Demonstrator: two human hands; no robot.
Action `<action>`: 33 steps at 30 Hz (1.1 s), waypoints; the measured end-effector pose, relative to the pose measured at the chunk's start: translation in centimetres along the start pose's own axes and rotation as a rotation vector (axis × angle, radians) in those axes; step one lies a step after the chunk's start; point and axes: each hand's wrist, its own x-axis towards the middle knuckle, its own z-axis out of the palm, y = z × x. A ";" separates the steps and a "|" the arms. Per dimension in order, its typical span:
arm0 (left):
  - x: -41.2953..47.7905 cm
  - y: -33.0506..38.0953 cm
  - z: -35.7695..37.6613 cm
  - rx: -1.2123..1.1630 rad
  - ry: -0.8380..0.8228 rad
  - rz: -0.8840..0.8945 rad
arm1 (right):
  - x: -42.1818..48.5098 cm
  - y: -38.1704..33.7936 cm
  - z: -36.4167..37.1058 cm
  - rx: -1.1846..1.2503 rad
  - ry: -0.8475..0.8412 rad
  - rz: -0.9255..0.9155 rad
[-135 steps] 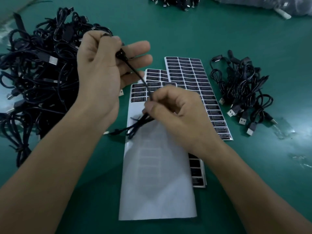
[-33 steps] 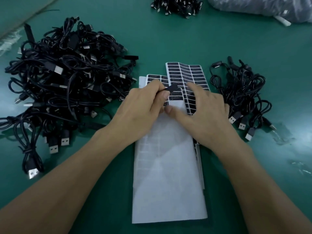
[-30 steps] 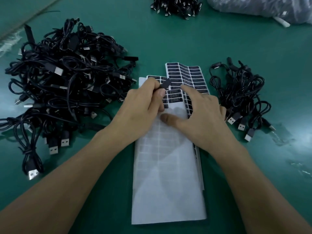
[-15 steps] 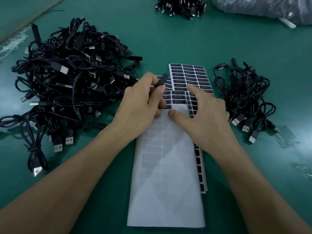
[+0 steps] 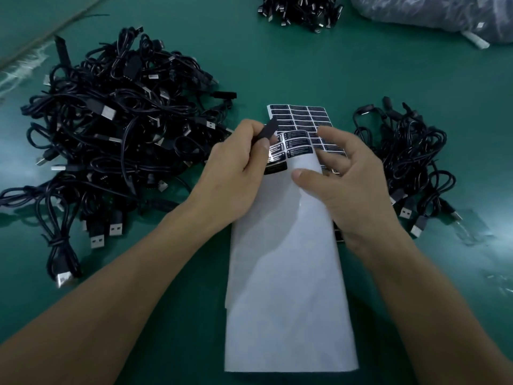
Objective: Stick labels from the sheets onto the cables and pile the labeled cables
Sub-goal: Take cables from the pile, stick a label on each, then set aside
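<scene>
My left hand (image 5: 236, 168) pinches a small black label (image 5: 268, 131) between thumb and fingers, lifted off the sheet. The upper part of the mostly bare white label sheet (image 5: 288, 273) curls up off the table, and my right hand (image 5: 352, 187) grips it there, thumb on top and fingers behind. A few black labels (image 5: 298, 143) remain at its top. A second, fuller label sheet (image 5: 301, 115) lies underneath, farther back. A big tangle of black USB cables (image 5: 111, 134) lies to the left. A smaller cable pile (image 5: 410, 162) lies to the right.
The surface is a green table (image 5: 291, 65). Another heap of black cables (image 5: 299, 9) sits at the far edge, beside a grey plastic bag (image 5: 433, 15) at the far right. Scraps of clear film (image 5: 472, 226) lie right of the small pile.
The cable held earlier is gone from my hands. My left hand has peeled a label off and raised it, and my right hand has gone from pressing the sheet flat to lifting its top.
</scene>
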 end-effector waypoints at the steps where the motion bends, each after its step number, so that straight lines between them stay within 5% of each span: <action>1: 0.0 0.1 0.0 -0.017 0.000 -0.002 | 0.0 -0.1 -0.1 0.020 0.003 0.020; 7: -0.5 0.7 -0.3 0.015 -0.101 0.006 | 0.1 -0.2 -0.1 0.030 -0.012 0.005; 18: -0.7 1.5 -0.1 0.135 0.081 0.120 | 0.3 -0.2 0.1 0.046 -0.026 0.012; 33: -0.4 0.8 0.3 -0.003 0.088 0.056 | 0.2 0.2 0.5 0.049 -0.059 -0.026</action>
